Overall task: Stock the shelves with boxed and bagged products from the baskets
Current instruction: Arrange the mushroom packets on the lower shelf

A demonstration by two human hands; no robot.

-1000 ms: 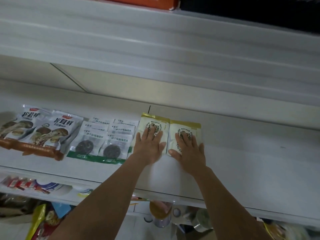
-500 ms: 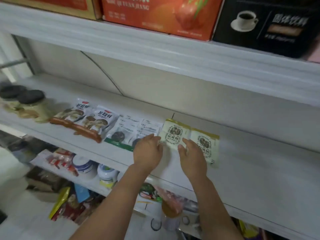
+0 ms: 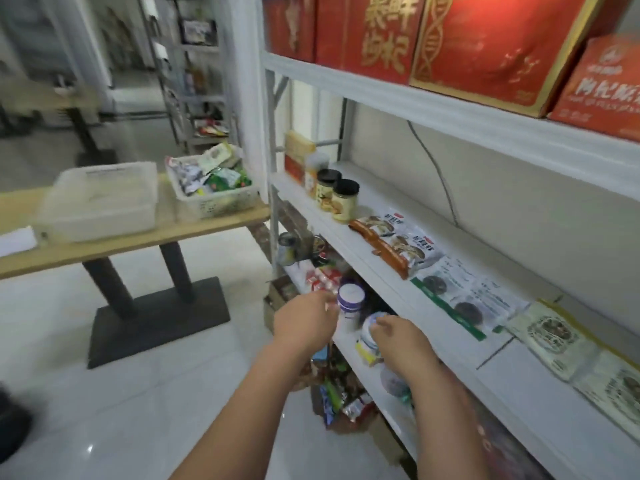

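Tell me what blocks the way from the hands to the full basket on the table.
Nothing visible does. Both the left hand and right hand are empty, and only open air over the floor lies between them and the basket. The shelf post stands just right of that path.

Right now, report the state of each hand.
Left hand: open, fingers loosely curled, holding nothing.
Right hand: open, fingers loosely curled, holding nothing.
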